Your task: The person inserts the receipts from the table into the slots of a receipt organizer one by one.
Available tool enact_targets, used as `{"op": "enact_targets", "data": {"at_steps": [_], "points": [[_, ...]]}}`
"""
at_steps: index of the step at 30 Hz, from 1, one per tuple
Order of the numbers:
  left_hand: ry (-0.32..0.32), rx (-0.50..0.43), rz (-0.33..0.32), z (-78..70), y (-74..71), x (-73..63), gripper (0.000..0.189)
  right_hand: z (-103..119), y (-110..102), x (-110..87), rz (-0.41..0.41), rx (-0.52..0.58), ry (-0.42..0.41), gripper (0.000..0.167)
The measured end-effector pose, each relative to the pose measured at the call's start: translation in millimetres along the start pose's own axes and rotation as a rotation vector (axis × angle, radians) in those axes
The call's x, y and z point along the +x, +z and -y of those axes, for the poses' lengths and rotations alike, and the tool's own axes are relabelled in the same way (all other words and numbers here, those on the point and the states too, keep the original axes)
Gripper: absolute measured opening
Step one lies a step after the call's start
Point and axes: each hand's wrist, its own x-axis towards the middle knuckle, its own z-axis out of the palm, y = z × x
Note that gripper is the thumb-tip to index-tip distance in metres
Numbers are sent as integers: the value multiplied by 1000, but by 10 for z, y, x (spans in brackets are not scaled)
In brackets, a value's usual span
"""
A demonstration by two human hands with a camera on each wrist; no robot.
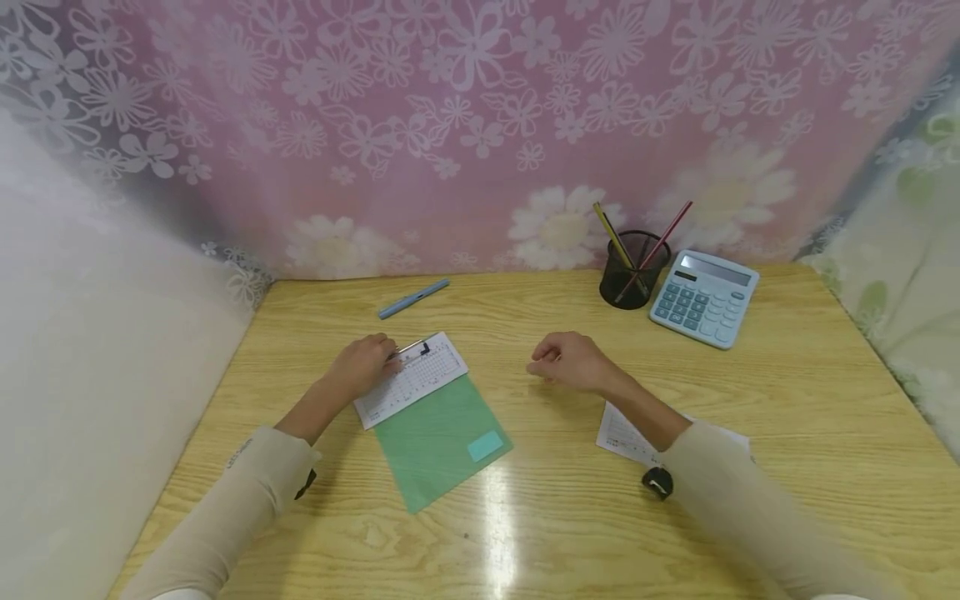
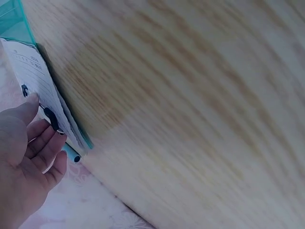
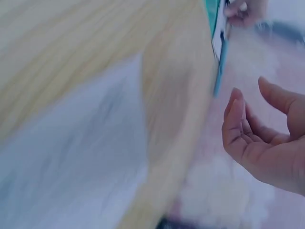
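Note:
A green clipboard with a light blue label lies tilted on the table. White printed paper covers its upper part. My left hand grips the metal clip at the clipboard's top edge; in the left wrist view the thumb is on one side of its black-tipped end and the fingers on the other. To the right of the clipboard, my right hand hovers with loosely bent fingers. In the right wrist view, a gap shows between its thumb and fingers, with nothing held.
Another printed sheet lies partly hidden under my right forearm. A blue pen rests beyond the clipboard. At the back right stand a black mesh holder with pencils and a light blue calculator. Floral cloth hangs behind the table.

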Motion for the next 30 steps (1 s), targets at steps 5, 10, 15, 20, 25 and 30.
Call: {"op": "enact_targets", "data": {"at_steps": [5, 10, 15, 20, 25, 30], "points": [[-49, -79, 11, 19, 18, 6, 25, -345, -390, -280, -31, -119, -31, 40], [-67, -135, -1, -2, 22, 18, 25, -672, -670, -544, -70, -199, -12, 45], [-66, -118, -6, -38, 18, 59, 22, -1019, -834, -811, -75, -229, 57, 54], [-52, -116, -17, -63, -3, 98, 21, -1279, -928, -1061, -70, -247, 126, 61], [-46, -104, -17, -89, -23, 98, 21, -1412, -970, -1283, -63, -290, 164, 64], [-69, -88, 1, -117, -31, 103, 20, -1496, -918, -1440, -56, -336, 170, 66]]}}
